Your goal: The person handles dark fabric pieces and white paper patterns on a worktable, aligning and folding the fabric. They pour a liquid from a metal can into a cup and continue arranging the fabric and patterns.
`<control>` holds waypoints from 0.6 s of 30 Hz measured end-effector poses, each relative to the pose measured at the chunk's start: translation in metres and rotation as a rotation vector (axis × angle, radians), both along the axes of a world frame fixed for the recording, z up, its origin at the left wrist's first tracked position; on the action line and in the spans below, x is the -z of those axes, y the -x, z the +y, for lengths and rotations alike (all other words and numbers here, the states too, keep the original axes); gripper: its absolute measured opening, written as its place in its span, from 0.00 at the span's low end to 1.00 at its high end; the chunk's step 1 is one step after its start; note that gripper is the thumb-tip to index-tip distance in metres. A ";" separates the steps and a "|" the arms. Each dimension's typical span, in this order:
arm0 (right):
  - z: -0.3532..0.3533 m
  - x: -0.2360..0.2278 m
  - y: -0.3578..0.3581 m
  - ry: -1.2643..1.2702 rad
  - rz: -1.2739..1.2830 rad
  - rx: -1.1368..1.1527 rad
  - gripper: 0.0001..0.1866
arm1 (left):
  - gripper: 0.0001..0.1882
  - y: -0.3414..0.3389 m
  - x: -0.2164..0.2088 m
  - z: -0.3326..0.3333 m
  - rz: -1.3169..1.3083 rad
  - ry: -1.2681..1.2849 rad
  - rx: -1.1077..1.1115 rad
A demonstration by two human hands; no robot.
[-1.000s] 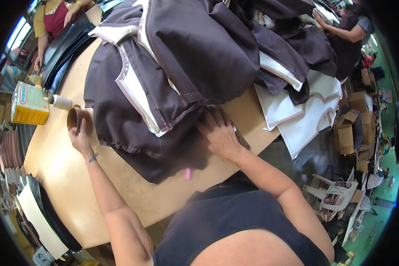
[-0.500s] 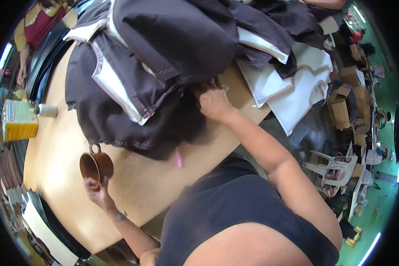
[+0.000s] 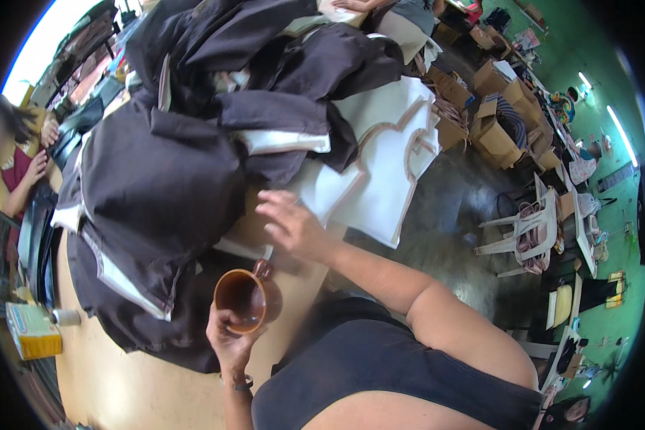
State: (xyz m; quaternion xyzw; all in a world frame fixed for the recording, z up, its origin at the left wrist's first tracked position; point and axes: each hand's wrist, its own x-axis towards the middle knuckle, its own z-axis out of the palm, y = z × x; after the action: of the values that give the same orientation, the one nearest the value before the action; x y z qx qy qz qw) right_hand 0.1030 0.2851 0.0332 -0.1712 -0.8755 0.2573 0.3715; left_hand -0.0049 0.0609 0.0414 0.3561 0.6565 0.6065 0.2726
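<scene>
My left hand [image 3: 227, 344] grips a brown mug [image 3: 271, 301] by its rim and side, thumb over the edge. The mug is tilted, its open mouth toward me and its handle [image 3: 263, 269] pointing away. Just beyond it, my right hand [image 3: 292, 223] hovers with fingers apart and nothing in them. A large heap of dark cloth pieces [image 3: 165, 179] with white-backed edges [image 3: 125, 279] spreads over the table to the left of that hand. White cut panels [image 3: 383, 172] with curved edges lie at the table's right side, past my right hand.
The tan table [image 3: 136, 390] carries a yellow-and-white container [image 3: 34, 333] and a white thread spool [image 3: 66, 317] at the left. A person [image 3: 21, 172] is at the far left; another person's hand [image 3: 351, 4] rests at the top. Rightward stand a white plastic chair [image 3: 523, 236] and cardboard boxes [image 3: 498, 132].
The view has turned. My left hand has brought the mug rightward, closer to my right hand. My right hand has come away from the dark cloth's edge, and its fingers have spread.
</scene>
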 end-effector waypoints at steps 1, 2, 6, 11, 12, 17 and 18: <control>0.015 -0.010 -0.010 0.021 0.046 0.071 0.18 | 0.23 -0.005 0.003 0.017 0.003 -0.006 0.020; 0.030 -0.018 -0.021 0.043 0.092 0.139 0.18 | 0.23 -0.009 0.009 0.034 0.005 -0.012 0.039; 0.094 -0.027 -0.073 0.333 0.292 0.374 0.19 | 0.23 -0.018 0.025 0.088 0.291 0.007 0.000; 0.147 -0.011 -0.105 0.993 0.554 0.363 0.20 | 0.21 -0.024 0.020 0.120 0.467 0.065 -0.033; 0.148 -0.008 -0.107 1.142 0.607 0.329 0.20 | 0.20 -0.023 0.023 0.121 0.466 0.107 -0.029; 0.162 -0.001 -0.110 1.046 0.469 0.294 0.19 | 0.18 -0.018 0.029 0.135 0.543 0.267 -0.065; 0.167 0.005 -0.114 1.054 0.504 0.310 0.20 | 0.17 -0.017 0.027 0.139 0.548 0.297 -0.064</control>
State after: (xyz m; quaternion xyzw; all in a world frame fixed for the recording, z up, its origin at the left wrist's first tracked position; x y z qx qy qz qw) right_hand 0.2172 0.4518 0.0287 -0.3917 -0.4799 0.6318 0.4659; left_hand 0.0120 0.2003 0.0141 0.4418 0.7977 0.3939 0.1153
